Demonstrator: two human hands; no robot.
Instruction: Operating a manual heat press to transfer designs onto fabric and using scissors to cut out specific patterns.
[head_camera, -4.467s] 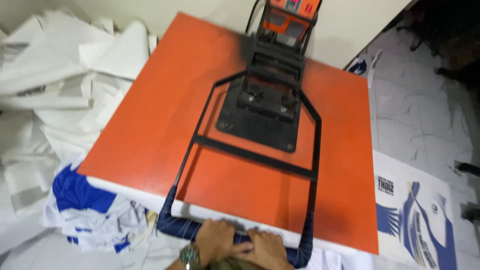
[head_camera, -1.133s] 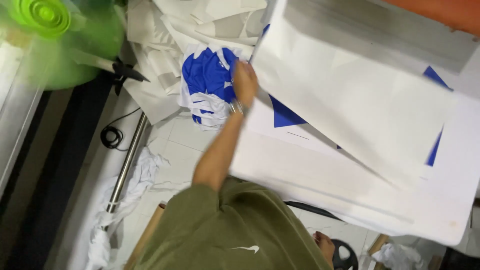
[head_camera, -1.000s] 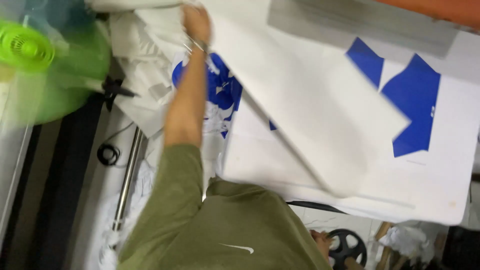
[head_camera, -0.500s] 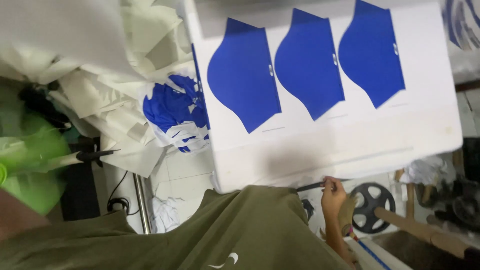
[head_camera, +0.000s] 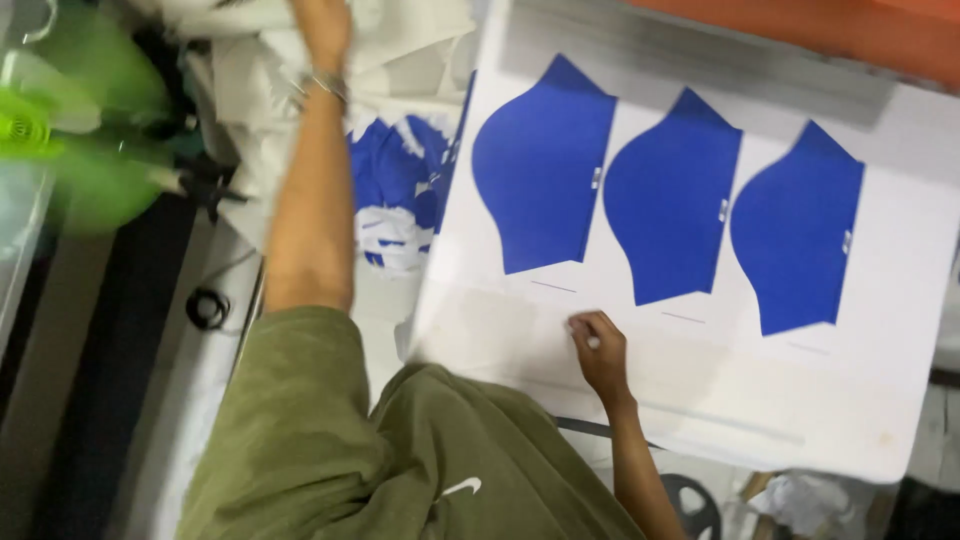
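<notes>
Starting at the far left, a green fan (head_camera: 40, 130) is spinning in a blur beside a dark strip of floor, with a black coil of cable (head_camera: 207, 308) lying near it. Next along, the person's left hand (head_camera: 322, 25) is reaching up and away from the body into the heap of white sheets (head_camera: 400, 40), the wrist wearing a metal bracelet (head_camera: 322, 85). Its fingers are running off the top edge, so I cannot tell whether that grip is closing on anything. Just right of that forearm, crumpled blue-and-white printed fabric (head_camera: 395, 195) is lying half under the heap.

Then the big white transfer sheet (head_camera: 700, 390) is lying flat on the worktop, its long axis running left to right across the person's front. The right hand (head_camera: 600, 350) is resting on its near-left portion, fingers curled nearly closed and seeming to pinch a small white object against the paper, though it is too small to name. This hand is the nearer one to the sheet; the left is well apart from it.

Counting: three blue printed panels (head_camera: 672, 195) are sitting side by side on one sheet, points up, all lying beyond and to the right of the right hand. At the top right, one orange press platen (head_camera: 850, 30) is overhanging the sheet's far edge.
</notes>
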